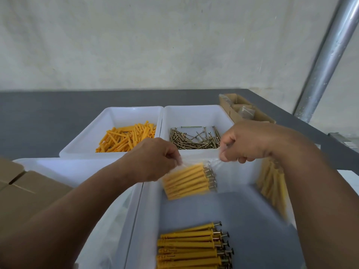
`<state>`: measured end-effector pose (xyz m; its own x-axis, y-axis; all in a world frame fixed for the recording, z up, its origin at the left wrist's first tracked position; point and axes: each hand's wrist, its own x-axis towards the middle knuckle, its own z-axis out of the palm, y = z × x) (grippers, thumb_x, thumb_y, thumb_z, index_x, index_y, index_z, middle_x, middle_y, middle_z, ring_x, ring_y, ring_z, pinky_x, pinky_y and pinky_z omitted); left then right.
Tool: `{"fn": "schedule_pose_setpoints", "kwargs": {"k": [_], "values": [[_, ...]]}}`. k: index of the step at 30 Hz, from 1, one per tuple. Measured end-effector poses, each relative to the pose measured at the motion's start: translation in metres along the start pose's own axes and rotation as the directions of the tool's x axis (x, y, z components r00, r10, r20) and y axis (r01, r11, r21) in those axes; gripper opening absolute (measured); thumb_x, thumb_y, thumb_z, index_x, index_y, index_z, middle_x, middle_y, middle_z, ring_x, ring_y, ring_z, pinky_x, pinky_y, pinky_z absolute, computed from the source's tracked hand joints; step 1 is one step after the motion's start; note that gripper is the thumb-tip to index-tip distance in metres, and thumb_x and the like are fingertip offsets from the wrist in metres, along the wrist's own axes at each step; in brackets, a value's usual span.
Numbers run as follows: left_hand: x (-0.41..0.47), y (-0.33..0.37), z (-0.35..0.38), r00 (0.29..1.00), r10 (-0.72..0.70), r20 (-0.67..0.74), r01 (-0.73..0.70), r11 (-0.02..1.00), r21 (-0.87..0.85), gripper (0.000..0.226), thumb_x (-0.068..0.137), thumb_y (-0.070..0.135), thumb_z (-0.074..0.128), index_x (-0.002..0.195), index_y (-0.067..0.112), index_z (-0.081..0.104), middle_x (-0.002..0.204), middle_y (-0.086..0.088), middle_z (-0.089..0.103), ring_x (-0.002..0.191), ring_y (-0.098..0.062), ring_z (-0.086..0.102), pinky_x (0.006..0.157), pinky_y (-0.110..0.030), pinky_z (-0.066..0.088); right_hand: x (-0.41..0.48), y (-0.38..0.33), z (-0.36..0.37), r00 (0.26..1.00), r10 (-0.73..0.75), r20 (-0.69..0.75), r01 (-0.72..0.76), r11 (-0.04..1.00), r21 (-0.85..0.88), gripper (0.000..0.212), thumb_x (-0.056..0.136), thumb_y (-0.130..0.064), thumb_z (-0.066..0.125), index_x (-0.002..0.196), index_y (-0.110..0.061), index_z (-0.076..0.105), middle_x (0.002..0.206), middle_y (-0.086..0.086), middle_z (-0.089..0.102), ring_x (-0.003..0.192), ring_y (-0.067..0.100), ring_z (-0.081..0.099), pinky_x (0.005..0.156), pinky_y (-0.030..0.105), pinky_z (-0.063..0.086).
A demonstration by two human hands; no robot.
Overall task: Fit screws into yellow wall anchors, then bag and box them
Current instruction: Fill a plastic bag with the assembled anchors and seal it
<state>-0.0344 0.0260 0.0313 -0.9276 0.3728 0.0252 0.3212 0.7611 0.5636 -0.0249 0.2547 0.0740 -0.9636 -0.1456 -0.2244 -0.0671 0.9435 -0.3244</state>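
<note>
Several assembled anchors (189, 247) wait unbagged at the near end of your white bin (147, 220) | above it, your left hand (155, 158) and right hand (244, 142) each pinch the mouth of a clear bag (189, 181) of fitted anchors | far: loose yellow anchors (126, 138) and screws (196, 139) remain, so fitting, bagging and boxing look unfinished.

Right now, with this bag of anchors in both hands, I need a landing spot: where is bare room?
Bare floor of the near white plastic bin, between the held clear bag of yellow anchors and the fitted anchor pile. Also dark grey tabletop left of the white bin of loose anchors. Crowded: the near bin's right wall, lined with leaning anchors.
</note>
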Motion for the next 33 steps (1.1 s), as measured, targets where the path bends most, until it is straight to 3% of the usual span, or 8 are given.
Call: {"fn": "schedule_pose_setpoints", "kwargs": {"k": [4, 7, 14, 18, 22, 28, 30, 33], "values": [[0.001, 0.002, 0.006, 1.0, 0.022, 0.012, -0.023, 0.994, 0.105, 0.021, 0.093, 0.018, 0.058, 0.084, 0.032, 0.071, 0.067, 0.021, 0.06, 0.058, 0.011, 0.057, 0.046, -0.003, 0.036, 0.001, -0.009, 0.011, 0.989, 0.094, 0.111, -0.071, 0.977, -0.199, 0.008, 0.088, -0.025, 0.067, 0.093, -0.022, 0.073, 0.083, 0.001, 0.073, 0.071, 0.013, 0.065, 0.065, 0.025, 0.053], [0.001, 0.0, 0.006, 1.0, -0.026, 0.0, 0.026, 0.999, 0.024, 0.027, 0.091, 0.012, 0.054, 0.076, 0.03, 0.068, 0.067, 0.011, 0.066, 0.058, -0.005, 0.066, 0.042, -0.011, 0.042, -0.003, -0.012, 0.007, 0.995, 0.05, 0.084, -0.031, 0.975, -0.222, 0.008, 0.09, -0.026, 0.065, 0.094, -0.024, 0.071, 0.089, 0.0, 0.069, 0.08, 0.016, 0.065, 0.063, 0.024, 0.049], [-0.001, -0.003, 0.0, 0.992, -0.103, 0.071, 0.115, 0.974, -0.195, 0.025, 0.089, 0.004, 0.054, 0.078, 0.02, 0.069, 0.071, 0.002, 0.072, 0.071, -0.008, 0.071, 0.044, -0.017, 0.045, -0.006, -0.017, 0.0, 0.985, -0.031, -0.167, 0.043, 0.997, 0.065, 0.01, 0.087, -0.015, 0.061, 0.082, -0.024, 0.063, 0.087, 0.001, 0.07, 0.081, 0.024, 0.069, 0.076, 0.042, 0.057], [0.0, -0.002, 0.001, 0.993, -0.094, 0.071, 0.108, 0.967, -0.232, 0.024, 0.09, 0.003, 0.052, 0.083, 0.019, 0.069, 0.077, 0.0, 0.073, 0.076, -0.009, 0.071, 0.046, -0.017, 0.046, -0.007, -0.02, 0.0, 0.943, -0.061, -0.329, 0.099, 0.99, 0.1, 0.021, 0.094, -0.015, 0.048, 0.085, -0.03, 0.061, 0.084, -0.008, 0.069, 0.077, 0.014, 0.07, 0.076, 0.038, 0.058], [0.0, 0.0, 0.007, 0.997, -0.053, 0.062, 0.067, 0.962, -0.263, 0.024, 0.091, 0.004, 0.051, 0.088, 0.018, 0.07, 0.077, 0.003, 0.073, 0.075, -0.005, 0.072, 0.051, -0.019, 0.051, -0.013, -0.018, -0.005, 0.956, -0.03, -0.292, 0.079, 0.984, 0.157, 0.029, 0.094, -0.01, 0.042, 0.085, -0.03, 0.06, 0.078, -0.001, 0.068, 0.069, 0.018, 0.068, 0.079, 0.043, 0.058], [-0.001, 0.006, 0.031, 0.996, 0.052, 0.07, -0.046, 0.995, -0.086, 0.023, 0.09, 0.012, 0.052, 0.087, 0.026, 0.069, 0.072, 0.009, 0.07, 0.071, -0.005, 0.07, 0.056, -0.018, 0.055, -0.029, -0.007, -0.016, 0.979, 0.032, -0.203, -0.022, 0.999, 0.049, 0.034, 0.09, 0.001, 0.045, 0.083, -0.03, 0.06, 0.082, -0.004, 0.06, 0.07, 0.013, 0.058, 0.071, 0.031, 0.053], [-0.001, 0.007, 0.035, 0.993, 0.083, 0.085, -0.087, 0.995, 0.051, 0.02, 0.089, 0.016, 0.055, 0.089, 0.029, 0.069, 0.075, 0.011, 0.069, 0.072, -0.001, 0.068, 0.059, -0.012, 0.051, -0.032, -0.004, -0.019, 0.978, 0.069, -0.197, -0.082, 0.995, -0.059, 0.028, 0.097, -0.007, 0.041, 0.093, -0.025, 0.062, 0.097, -0.003, 0.06, 0.082, 0.014, 0.055, 0.06, 0.023, 0.041], [-0.001, 0.008, 0.035, 0.989, 0.115, 0.096, -0.129, 0.98, 0.154, 0.014, 0.09, 0.024, 0.061, 0.086, 0.036, 0.067, 0.067, 0.021, 0.063, 0.076, 0.003, 0.064, 0.062, -0.008, 0.045, -0.03, 0.009, -0.022, 0.956, 0.189, -0.225, -0.226, 0.963, -0.149, 0.026, 0.099, -0.01, 0.039, 0.114, -0.015, 0.06, 0.124, 0.007, 0.058, 0.104, 0.024, 0.055, 0.074, 0.027, 0.042]]}}
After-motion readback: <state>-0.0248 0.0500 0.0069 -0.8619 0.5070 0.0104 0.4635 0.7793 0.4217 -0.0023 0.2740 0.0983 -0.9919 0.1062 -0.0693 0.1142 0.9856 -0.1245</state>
